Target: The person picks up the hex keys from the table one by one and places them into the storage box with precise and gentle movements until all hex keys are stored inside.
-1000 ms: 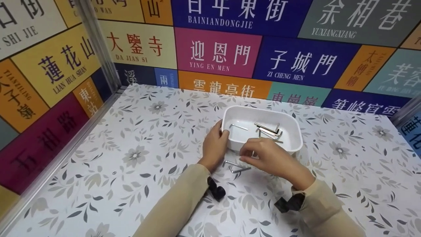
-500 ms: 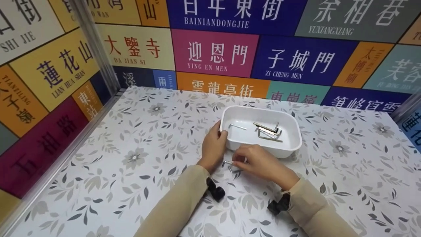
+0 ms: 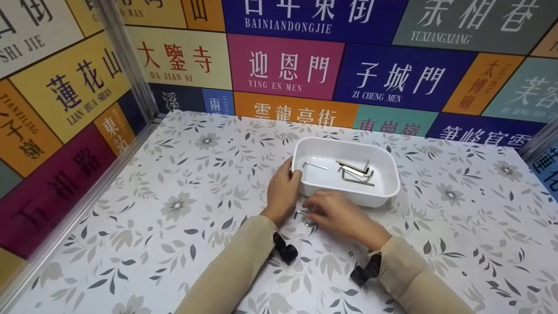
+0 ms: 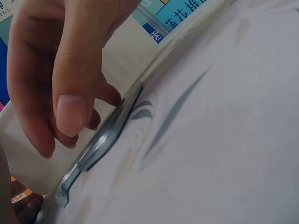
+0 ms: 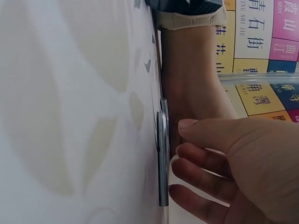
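Observation:
My left hand (image 3: 281, 194) holds the left end of a white plastic box (image 3: 370, 200), thumb at the near corner and the other fingers along the side wall. In front of the box, silver hex keys (image 3: 307, 223) lie on the table, partly hidden by my right hand (image 3: 344, 216). From the left wrist, that right hand (image 4: 77, 60) hangs above the hex keys (image 4: 110, 133), fingers loosely bent. The right wrist view shows its fingertips right beside the hex keys (image 5: 163, 163), not closed round them. Inside the box are one silver hex key (image 3: 316, 165) and several gold-toned ones (image 3: 357, 183).
A white tablecloth (image 3: 178, 207) with grey leaves and flowers covers the table. Printed panels with place names (image 3: 285, 65) stand behind it and on the left (image 3: 65, 96). Black wrist straps sit on the left cuff (image 3: 285, 250) and right cuff (image 3: 366, 270).
The right hand has come down and left from the box's near rim to the hex keys on the table, covering part of them. The left hand has stayed on the box.

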A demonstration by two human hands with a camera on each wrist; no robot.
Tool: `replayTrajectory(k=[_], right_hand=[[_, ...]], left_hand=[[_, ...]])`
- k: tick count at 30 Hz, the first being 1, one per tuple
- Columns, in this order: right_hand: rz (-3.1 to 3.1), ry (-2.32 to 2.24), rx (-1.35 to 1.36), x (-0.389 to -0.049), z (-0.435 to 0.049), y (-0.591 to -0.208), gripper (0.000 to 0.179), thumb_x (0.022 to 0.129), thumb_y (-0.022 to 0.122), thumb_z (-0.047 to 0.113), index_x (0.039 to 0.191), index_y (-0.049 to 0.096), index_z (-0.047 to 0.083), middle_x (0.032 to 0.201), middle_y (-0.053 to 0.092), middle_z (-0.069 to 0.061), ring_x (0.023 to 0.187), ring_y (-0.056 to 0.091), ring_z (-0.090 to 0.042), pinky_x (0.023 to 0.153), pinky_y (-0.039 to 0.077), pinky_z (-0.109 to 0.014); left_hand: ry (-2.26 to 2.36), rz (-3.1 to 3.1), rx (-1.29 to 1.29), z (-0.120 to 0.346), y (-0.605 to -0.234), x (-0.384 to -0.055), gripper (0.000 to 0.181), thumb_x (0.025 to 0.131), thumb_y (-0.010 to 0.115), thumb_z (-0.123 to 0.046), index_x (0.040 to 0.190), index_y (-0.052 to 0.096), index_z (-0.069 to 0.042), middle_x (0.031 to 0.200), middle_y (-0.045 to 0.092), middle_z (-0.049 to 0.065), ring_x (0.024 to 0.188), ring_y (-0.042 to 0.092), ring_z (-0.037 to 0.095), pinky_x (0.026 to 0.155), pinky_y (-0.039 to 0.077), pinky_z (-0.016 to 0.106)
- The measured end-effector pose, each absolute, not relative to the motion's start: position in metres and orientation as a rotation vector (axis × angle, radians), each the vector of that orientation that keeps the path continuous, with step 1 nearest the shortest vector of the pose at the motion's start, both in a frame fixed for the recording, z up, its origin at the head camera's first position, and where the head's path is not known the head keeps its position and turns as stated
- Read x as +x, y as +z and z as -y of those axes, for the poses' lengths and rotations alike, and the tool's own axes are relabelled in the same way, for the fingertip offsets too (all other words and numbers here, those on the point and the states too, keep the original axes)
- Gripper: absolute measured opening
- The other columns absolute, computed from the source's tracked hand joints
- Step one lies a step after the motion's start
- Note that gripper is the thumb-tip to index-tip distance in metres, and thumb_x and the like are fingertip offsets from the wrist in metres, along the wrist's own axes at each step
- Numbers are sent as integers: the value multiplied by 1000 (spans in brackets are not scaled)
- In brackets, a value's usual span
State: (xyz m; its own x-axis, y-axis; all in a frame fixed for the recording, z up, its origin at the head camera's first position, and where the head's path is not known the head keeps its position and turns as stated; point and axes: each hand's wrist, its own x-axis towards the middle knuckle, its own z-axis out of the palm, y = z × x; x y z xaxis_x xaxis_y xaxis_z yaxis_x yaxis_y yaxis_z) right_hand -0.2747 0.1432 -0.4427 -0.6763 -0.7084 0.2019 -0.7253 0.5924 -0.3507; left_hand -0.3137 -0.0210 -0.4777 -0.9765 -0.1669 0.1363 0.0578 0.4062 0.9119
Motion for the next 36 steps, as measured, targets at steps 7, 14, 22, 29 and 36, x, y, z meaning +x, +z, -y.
replayTrajectory(k=[7, 14, 22, 29, 36], right_hand=[[2784, 666, 1203, -276, -140, -448, 21, 87, 76, 16, 106, 76, 8, 99, 74, -5, 91, 70, -20, 88, 58, -39], [2790, 721, 1215, -277, -137, -452, 18, 88, 74, 14, 105, 76, 8, 101, 73, -5, 93, 70, -20, 89, 58, -38], [2775, 751, 1219, -278, -137, -457, 14, 88, 74, 13, 102, 76, 9, 99, 73, -4, 92, 69, -18, 87, 58, -36], [2806, 790, 1143, -277, -139, -457, 12, 87, 74, 9, 98, 77, 10, 98, 74, -4, 91, 70, -18, 87, 59, -35], [2820, 781, 1107, -276, -141, -456, 10, 86, 73, 7, 95, 77, 9, 94, 74, -4, 88, 69, -18, 84, 59, -35]], left_hand=[[-1584, 2458, 103, 23, -479, -314, 53, 99, 47, -29, 151, 48, -21, 141, 62, 7, 130, 58, 24, 112, 45, 43], [-1559, 2455, 77, 25, -480, -315, 54, 98, 45, -28, 151, 48, -17, 142, 61, 8, 131, 58, 24, 112, 45, 43], [-1567, 2463, 81, 24, -481, -316, 54, 99, 46, -29, 151, 48, -19, 144, 61, 6, 134, 56, 22, 114, 43, 41], [-1572, 2463, 81, 23, -481, -315, 54, 98, 46, -29, 152, 48, -19, 145, 60, 6, 135, 56, 23, 115, 43, 41], [-1571, 2462, 73, 22, -482, -314, 54, 98, 45, -30, 151, 48, -21, 141, 62, 6, 130, 58, 22, 111, 45, 42]])
